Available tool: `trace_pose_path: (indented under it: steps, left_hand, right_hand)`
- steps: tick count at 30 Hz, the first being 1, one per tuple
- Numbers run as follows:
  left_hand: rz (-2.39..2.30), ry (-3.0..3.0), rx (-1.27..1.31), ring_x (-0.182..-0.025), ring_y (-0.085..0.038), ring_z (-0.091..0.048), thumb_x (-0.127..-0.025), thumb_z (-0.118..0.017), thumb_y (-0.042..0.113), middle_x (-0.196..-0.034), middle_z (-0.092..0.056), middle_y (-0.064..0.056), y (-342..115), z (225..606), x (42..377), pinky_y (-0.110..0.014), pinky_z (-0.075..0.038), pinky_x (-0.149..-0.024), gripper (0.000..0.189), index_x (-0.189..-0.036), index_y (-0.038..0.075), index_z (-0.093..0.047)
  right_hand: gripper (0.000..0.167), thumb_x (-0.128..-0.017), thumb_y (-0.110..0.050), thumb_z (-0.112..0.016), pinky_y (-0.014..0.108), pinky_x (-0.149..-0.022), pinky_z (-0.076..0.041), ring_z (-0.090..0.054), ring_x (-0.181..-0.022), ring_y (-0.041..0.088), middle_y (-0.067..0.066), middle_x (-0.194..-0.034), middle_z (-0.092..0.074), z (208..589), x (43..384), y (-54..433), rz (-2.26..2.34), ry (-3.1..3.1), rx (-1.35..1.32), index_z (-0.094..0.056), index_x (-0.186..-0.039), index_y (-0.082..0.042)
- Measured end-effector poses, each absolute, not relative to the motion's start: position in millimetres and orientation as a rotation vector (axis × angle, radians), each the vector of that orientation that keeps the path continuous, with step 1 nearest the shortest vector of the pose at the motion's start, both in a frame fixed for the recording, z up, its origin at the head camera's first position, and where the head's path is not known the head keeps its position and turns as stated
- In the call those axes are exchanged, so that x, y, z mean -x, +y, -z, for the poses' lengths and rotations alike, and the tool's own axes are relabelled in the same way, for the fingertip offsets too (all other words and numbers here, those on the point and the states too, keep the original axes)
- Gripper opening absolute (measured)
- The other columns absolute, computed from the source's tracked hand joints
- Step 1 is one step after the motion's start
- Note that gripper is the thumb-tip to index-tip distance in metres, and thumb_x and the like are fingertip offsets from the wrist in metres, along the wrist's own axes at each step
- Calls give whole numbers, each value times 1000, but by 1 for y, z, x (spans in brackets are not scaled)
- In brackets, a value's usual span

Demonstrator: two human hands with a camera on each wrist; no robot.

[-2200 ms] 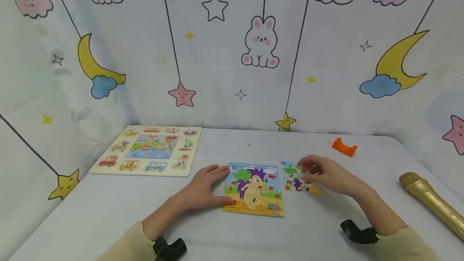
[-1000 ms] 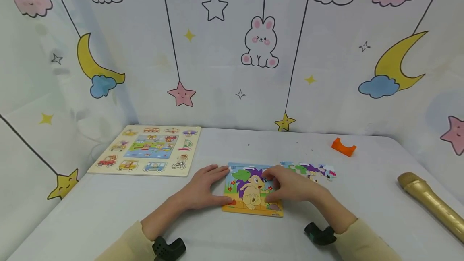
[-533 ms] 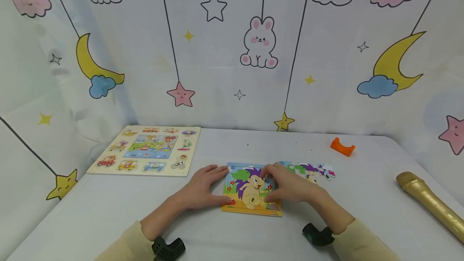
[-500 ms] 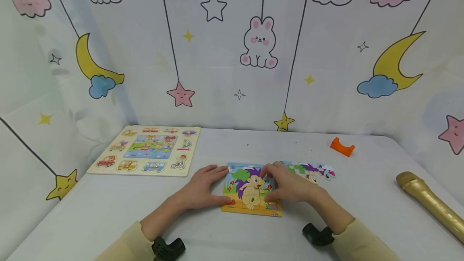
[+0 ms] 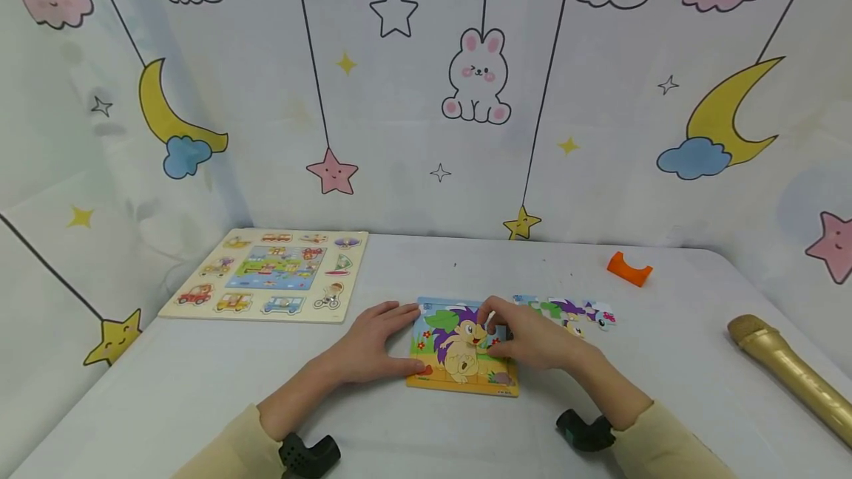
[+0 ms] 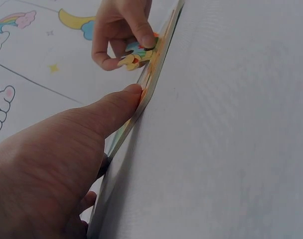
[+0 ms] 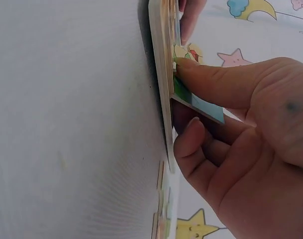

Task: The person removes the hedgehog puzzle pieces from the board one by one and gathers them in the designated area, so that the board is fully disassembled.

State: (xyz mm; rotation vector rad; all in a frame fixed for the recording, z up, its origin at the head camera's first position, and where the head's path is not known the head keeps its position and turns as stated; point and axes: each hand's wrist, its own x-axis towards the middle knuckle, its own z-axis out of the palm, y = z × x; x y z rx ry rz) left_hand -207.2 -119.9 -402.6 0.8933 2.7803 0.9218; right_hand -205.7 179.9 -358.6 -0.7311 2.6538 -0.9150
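Observation:
A square hedgehog jigsaw board (image 5: 459, 388) lies flat on the white table between my hands. My left hand (image 5: 373, 346) rests at its left edge, thumb on the lower left corner and extended fingers by the upper left. Over the right part of the board, my right hand (image 5: 535, 335) pinches a jigsaw piece (image 7: 206, 107) between thumb and fingers. That piece stands tilted against the board's face in the right wrist view; the hand hides much of it from the head view. Several loose jigsaw pieces (image 5: 579, 310) lie just right of the board, partly behind the right hand.
A larger cream vehicle puzzle board (image 5: 266, 301) lies at the back left. An orange curved piece (image 5: 629, 270) sits at the back right, and a gold microphone (image 5: 792, 375) lies along the right side. A printed cloth (image 5: 413, 131) stands behind the table.
From the loose pieces, my right hand has come left onto the board with a piece. Over the last half second its fingers have shifted only slightly there. My left hand has stayed put.

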Motion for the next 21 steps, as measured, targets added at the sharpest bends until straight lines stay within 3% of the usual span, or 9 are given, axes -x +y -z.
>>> trace_pose_path:
  steps: [6, 15, 21]
  left_hand:
    - [-905, 2788, -896, -147, -34, -26, -83, -75, 56, -156, -44, -2, -119, 402, 207, -59, -23, -115, 86, -152, 12, -47]
    - [-911, 2788, -899, -147, -35, -26, -83, -76, 55, -156, -44, -3, -119, 401, 207, -59, -22, -116, 86, -152, 11, -48]
    - [-914, 2783, -891, -147, -34, -26, -84, -75, 55, -156, -44, -3, -120, 402, 207, -59, -23, -115, 86, -152, 12, -47]
  right_hand:
    - [29, -92, -6, -74, 35, -79, -53, -56, -91, 21, -1, -100, -61, 359, 206, 181, 944, 2641, 740, -55, -112, -15]
    - [24, -94, -10, -72, 37, -78, -52, -59, -93, 21, -1, -103, -66, 360, 208, 184, 965, 2627, 785, -56, -110, -17]
    - [22, -95, -8, -70, 35, -71, -50, -59, -86, 19, -3, -97, -67, 358, 208, 184, 972, 2620, 802, -56, -109, -17]
